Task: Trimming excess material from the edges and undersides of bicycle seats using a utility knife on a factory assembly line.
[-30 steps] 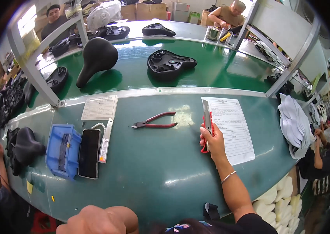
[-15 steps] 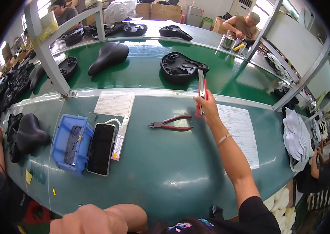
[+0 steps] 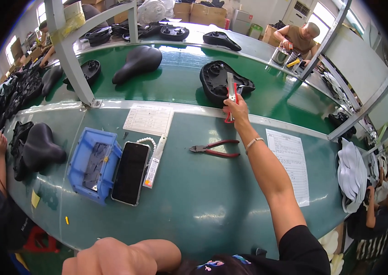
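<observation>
My right hand (image 3: 237,110) reaches far forward, its fingers wrapped round a long silver tool with red handles (image 3: 231,89). The tool's silver end overlaps an upturned black bicycle saddle (image 3: 214,75) on the green belt; whether they touch I cannot tell. Nearer on the green table lie open diagonal cutters (image 3: 214,148) with dark red handles. My left hand (image 3: 111,257) is curled into a fist at the lower edge, and what it may hold is hidden. A blue bin (image 3: 76,167) with dark flat pieces stands beside a black phone (image 3: 130,174).
Another saddle (image 3: 138,64) sits upright on the belt. A white metal post (image 3: 72,59) rises at left. One paper sheet (image 3: 290,165) lies right of my forearm, and white covers (image 3: 352,174) are piled beyond it. A co-worker (image 3: 301,39) sits across the belt.
My right hand has moved forward and left with the silver and red tool, from the saddle's nose towards its middle. The whole view has shifted slightly. My left hand stays curled.
</observation>
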Motion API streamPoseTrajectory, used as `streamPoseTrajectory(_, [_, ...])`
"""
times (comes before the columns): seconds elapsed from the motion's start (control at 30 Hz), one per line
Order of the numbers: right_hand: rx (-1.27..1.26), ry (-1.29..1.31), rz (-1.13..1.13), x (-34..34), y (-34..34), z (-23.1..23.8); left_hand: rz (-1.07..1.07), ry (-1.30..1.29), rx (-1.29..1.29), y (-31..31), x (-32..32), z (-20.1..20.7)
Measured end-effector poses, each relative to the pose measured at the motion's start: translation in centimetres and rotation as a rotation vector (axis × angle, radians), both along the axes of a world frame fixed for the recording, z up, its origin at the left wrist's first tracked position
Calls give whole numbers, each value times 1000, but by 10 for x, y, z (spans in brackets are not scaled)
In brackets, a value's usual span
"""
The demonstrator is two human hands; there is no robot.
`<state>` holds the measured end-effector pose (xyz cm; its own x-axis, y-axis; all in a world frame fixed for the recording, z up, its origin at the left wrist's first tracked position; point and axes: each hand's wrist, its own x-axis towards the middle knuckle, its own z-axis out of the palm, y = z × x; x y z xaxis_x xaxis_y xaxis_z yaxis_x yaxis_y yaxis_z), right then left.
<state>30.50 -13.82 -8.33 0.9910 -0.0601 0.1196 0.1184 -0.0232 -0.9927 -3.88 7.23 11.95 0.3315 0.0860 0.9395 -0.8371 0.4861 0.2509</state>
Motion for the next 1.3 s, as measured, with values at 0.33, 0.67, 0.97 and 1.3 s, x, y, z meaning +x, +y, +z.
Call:
streamPoseTrajectory(0.33, [189,59,143,-202,-81,53,-122,243,-282,-4,24,-17])
streamPoseTrajectory(0.67, [-521,-397,362,-306,-161,37,-323,1571,483,-77,88,-149])
streamPoseTrajectory(0.97, [-622,-280,301,-351,-165,46,-99,1639,355,-59,33,-132])
streamPoseTrajectory(1.3, [-1245,-384,481,-373,-161,63,-14,1571,506,-66,31,-117])
